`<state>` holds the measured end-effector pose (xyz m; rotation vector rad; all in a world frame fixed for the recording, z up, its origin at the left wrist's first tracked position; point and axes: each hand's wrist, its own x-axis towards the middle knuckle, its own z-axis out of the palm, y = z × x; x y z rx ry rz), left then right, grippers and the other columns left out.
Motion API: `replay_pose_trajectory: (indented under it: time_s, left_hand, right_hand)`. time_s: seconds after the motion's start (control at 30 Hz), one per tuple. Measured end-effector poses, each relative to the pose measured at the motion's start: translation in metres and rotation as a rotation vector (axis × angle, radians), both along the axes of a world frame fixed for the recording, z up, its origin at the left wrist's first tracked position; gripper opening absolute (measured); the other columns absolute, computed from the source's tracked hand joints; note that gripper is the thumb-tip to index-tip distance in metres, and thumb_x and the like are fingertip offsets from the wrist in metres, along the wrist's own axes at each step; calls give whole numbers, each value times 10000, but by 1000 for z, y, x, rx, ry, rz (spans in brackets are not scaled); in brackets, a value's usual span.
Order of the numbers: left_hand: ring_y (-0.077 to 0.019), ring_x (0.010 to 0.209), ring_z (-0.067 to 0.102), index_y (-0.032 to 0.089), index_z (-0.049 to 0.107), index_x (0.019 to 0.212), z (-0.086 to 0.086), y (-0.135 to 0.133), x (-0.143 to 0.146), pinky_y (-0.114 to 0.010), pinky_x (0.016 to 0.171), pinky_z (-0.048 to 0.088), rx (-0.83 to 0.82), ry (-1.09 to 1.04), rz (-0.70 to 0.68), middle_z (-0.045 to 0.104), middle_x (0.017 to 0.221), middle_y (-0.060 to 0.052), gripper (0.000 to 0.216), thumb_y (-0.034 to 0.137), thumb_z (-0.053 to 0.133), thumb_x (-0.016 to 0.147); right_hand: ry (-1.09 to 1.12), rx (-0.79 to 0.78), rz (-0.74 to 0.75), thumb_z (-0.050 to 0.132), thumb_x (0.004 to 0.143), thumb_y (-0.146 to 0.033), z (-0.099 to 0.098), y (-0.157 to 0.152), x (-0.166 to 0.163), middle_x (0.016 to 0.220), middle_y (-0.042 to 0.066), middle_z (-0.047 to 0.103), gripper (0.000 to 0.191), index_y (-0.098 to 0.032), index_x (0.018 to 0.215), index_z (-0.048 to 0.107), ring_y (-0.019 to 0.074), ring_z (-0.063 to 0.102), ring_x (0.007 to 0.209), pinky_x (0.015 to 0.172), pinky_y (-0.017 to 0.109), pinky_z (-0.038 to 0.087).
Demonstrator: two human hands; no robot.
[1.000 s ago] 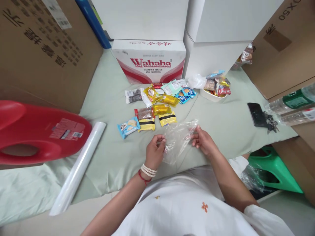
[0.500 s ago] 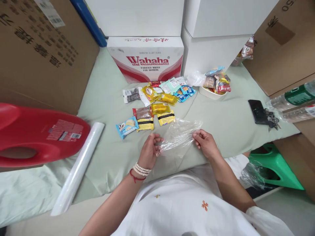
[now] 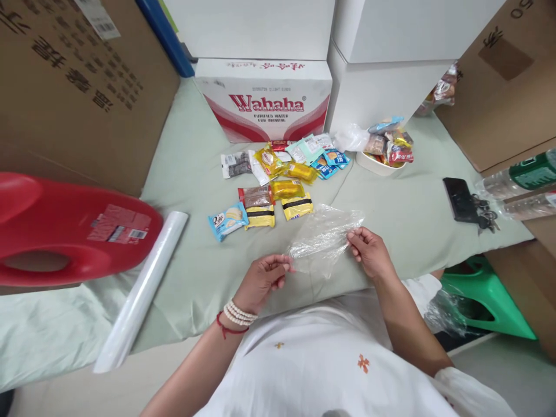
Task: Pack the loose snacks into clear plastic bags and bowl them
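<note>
A clear plastic bag (image 3: pixel 324 240) is stretched between my two hands, low over the cloth-covered table (image 3: pixel 195 278). My left hand (image 3: pixel 266 279) pinches its left edge between thumb and fingers. At the opposite edge, my right hand (image 3: pixel 367 250) grips the film with closed fingertips. Just beyond the bag lie small wrapped snacks: a blue packet (image 3: pixel 228 221), yellow packets with a black band (image 3: pixel 297 206), a brown-and-red one (image 3: pixel 256 197) and shiny yellow ones (image 3: pixel 287 189). Further back, more packets (image 3: pixel 306 149) lie in a loose pile.
A white bowl (image 3: pixel 380 167) heaped with packaged snacks stands at the back right, before white boxes and a Wahaha carton (image 3: pixel 269 104). To the left are a red jug (image 3: pixel 78 231) and a plastic film roll (image 3: pixel 143 289). A phone and keys (image 3: pixel 469 202) lie right, near bottles (image 3: pixel 516 179).
My left hand has shifted a little left and down and turned, its fingers now pinching the bag's edge. The bag is spread slightly wider. The whole view has shifted slightly.
</note>
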<state>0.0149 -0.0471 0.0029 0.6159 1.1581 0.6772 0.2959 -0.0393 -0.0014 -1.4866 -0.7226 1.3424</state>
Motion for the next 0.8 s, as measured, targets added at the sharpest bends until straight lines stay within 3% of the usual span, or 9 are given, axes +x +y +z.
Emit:
replay_pose_trajectory:
  time_s: [0.13, 0.23, 0.33, 0.4, 0.47, 0.53, 0.63, 0.73, 0.8]
  left_hand:
    - [-57, 429, 490, 151, 762, 866, 1, 1, 2, -179, 389, 227, -6, -8, 17, 754, 756, -56, 401, 455, 888, 636]
    - [-56, 402, 484, 152, 762, 861, 1, 0, 4, -187, 392, 227, -27, 15, 24, 771, 771, -66, 414, 445, 900, 603]
    - [-67, 403, 506, 156, 765, 878, 3, -1, 6, -198, 395, 231, -30, 2, 28, 795, 833, -95, 410, 435, 894, 606]
    - [-74, 405, 521, 157, 769, 896, 6, -2, 7, -205, 396, 232, -18, -19, 25, 805, 869, -114, 409, 424, 891, 611]
    - [-82, 402, 534, 154, 773, 915, 9, -3, 9, -212, 394, 228, -5, -36, 17, 810, 896, -130, 419, 421, 890, 615]
    - [-88, 399, 545, 150, 774, 936, 11, -5, 11, -215, 393, 220, 13, -41, 7, 811, 905, -135, 428, 428, 884, 631]
    - [-91, 395, 559, 148, 769, 1002, 13, -8, 12, -213, 403, 236, 42, -45, -25, 805, 861, -109, 450, 442, 860, 674]
    - [-94, 380, 560, 143, 748, 1113, 13, -10, 10, -210, 413, 255, 64, -42, -79, 770, 744, -55, 504, 439, 828, 713]
    - [-92, 373, 558, 143, 721, 1172, 12, -12, 8, -212, 405, 243, 69, -47, -100, 771, 779, -53, 538, 422, 808, 720]
  right_hand:
    - [-54, 1, 27, 847, 708, -549, -3, 0, 2, 718, -21, 607, 436, -208, 817, 597, 80, 427, 501, 397, 214, 310]
    - [-248, 57, -5, 781, 781, -523, 1, -5, 4, 942, 29, 661, 406, -209, 998, 643, 105, 512, 586, 481, 247, 429]
    - [-600, 254, -202, 719, 866, -434, 17, -17, 0, 1252, 87, 611, 398, -238, 1198, 622, 135, 583, 737, 625, 296, 513]
    - [-746, 403, -246, 666, 928, -365, 31, -25, -9, 1231, 83, 611, 275, -249, 1176, 639, 156, 598, 812, 691, 307, 519]
    - [-752, 496, -84, 603, 981, -317, 41, -31, -22, 1060, 57, 650, 127, -253, 1068, 668, 171, 609, 823, 707, 304, 514]
    - [-699, 536, 185, 572, 1007, -315, 42, -34, -38, 945, 43, 661, 123, -255, 1025, 678, 170, 612, 781, 690, 298, 514]
    - [-692, 593, 463, 639, 978, -371, 29, -34, -61, 1099, 88, 674, 235, -246, 1174, 677, 182, 636, 843, 721, 312, 541]
    - [-703, 632, 548, 627, 992, -373, 14, -32, -74, 1087, 99, 680, 216, -248, 1141, 723, 208, 640, 962, 804, 333, 543]
    - [-618, 595, 532, 586, 1018, -372, 9, -31, -77, 972, 75, 691, 208, -249, 1028, 753, 187, 636, 888, 778, 314, 530]
